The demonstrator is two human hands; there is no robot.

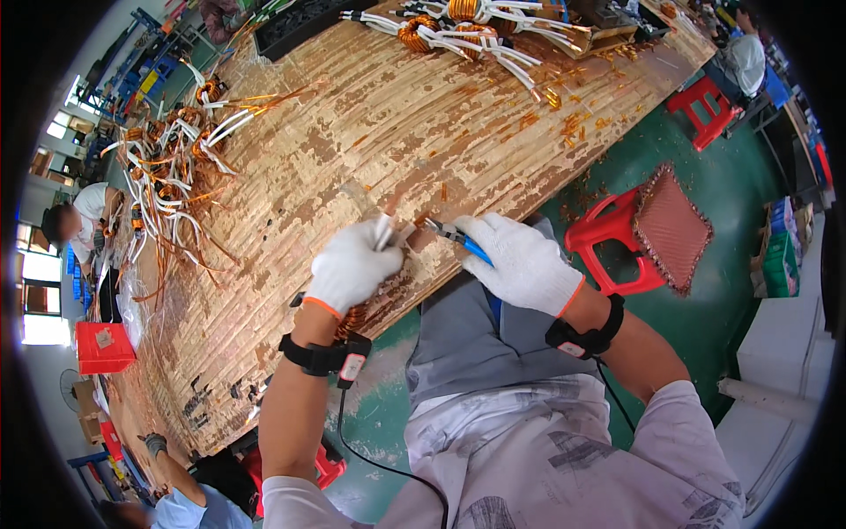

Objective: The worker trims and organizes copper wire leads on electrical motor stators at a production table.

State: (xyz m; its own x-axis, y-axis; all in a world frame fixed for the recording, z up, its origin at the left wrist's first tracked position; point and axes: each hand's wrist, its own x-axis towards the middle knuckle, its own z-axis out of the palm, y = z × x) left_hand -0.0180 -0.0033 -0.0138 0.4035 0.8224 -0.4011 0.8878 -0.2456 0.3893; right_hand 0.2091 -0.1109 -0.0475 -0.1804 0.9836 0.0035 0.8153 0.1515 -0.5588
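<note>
My left hand (352,269), in a white glove, is closed around white-sleeved wire leads (383,231) with bare copper-coloured ends. A copper-wound ring coil (352,323) shows partly beneath my left wrist, at the table's near edge. In my gloved right hand (522,262) is a pair of blue-handled pliers (476,249). Their jaws point left, close to the lead ends; whether they touch a wire I cannot tell. Both hands are over the near edge of the worn wooden table (300,167).
Several coils with white leads (172,167) lie in a heap at left, more coils (441,37) at the far side. Amber scraps (573,123) litter the right edge. Red stools (617,242) stand at right, one with a cushion (674,229). Other people (88,216) sit around.
</note>
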